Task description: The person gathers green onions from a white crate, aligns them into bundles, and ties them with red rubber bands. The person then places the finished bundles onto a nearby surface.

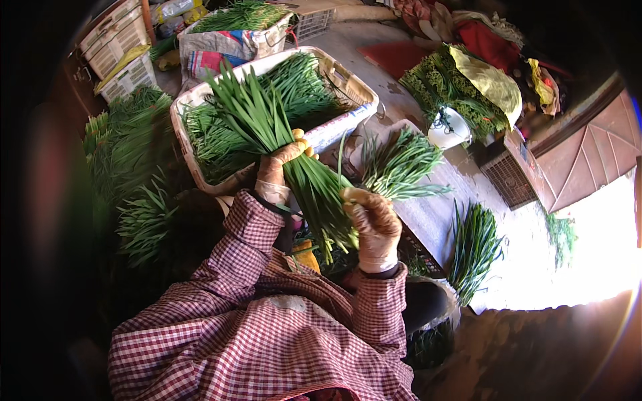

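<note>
My left hand (273, 165), in a thin stained glove with yellow fingertips, grips a thick bunch of long flat green leaves (316, 183), likely garlic chives. The bunch lies slantwise, leaf tips towards the upper left and pale stem ends towards the lower right. Beside the stem ends, my right hand (376, 228), also gloved, has its fingers curled and pinches a single thin leaf (341, 158) that sticks up. Beyond my left hand stands a white plastic crate (180, 125) holding more greens (301, 82). To the right, a loose heap of greens (401, 165) rests on a grey board (426, 215).
Bundled greens (135, 135) are piled at the left. Another bunch (474, 250) stands at the board's right end. A white bucket (449, 129) sits by a stack of bundles (436, 85). At the back are another filled crate (271, 37) and stacked crates (115, 35).
</note>
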Demonstrator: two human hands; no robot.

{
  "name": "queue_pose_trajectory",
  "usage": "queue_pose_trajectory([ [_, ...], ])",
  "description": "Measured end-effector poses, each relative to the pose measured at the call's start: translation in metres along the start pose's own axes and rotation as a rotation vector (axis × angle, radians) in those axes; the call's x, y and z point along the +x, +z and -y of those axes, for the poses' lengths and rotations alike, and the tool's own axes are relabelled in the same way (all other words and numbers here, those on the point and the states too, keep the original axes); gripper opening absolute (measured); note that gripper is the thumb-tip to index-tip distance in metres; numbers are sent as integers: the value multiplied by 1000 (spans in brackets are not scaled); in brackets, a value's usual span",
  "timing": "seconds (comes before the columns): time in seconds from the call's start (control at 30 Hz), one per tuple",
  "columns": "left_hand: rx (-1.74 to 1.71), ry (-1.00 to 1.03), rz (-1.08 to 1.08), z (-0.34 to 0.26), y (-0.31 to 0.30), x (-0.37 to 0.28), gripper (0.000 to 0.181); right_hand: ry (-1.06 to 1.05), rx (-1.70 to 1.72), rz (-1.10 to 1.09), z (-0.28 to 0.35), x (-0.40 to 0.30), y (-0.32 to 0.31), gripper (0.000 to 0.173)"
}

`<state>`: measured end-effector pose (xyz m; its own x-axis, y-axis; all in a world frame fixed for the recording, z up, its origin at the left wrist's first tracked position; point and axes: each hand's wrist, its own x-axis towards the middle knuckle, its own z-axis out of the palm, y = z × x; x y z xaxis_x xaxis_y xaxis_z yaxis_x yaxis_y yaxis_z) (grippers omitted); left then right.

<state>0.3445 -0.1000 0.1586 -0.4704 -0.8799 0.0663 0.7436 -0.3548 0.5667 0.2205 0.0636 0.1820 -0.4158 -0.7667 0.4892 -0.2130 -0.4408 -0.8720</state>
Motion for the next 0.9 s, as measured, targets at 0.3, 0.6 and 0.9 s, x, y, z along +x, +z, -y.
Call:
queue_pose_trajectory([
  [0.3, -54, 121, -143, -5, -5, 0, 24, 126, 1028, 475, 22, -23, -90, 19],
  [0.6, -109, 198, -127, -19, -20, 5, 24, 173, -367, 61, 19, -2, -28, 28],
  [0.9, -252, 207, 76, -30, -38, 8, 25, 462, 664, -120, 12, -19, -33, 6],
])
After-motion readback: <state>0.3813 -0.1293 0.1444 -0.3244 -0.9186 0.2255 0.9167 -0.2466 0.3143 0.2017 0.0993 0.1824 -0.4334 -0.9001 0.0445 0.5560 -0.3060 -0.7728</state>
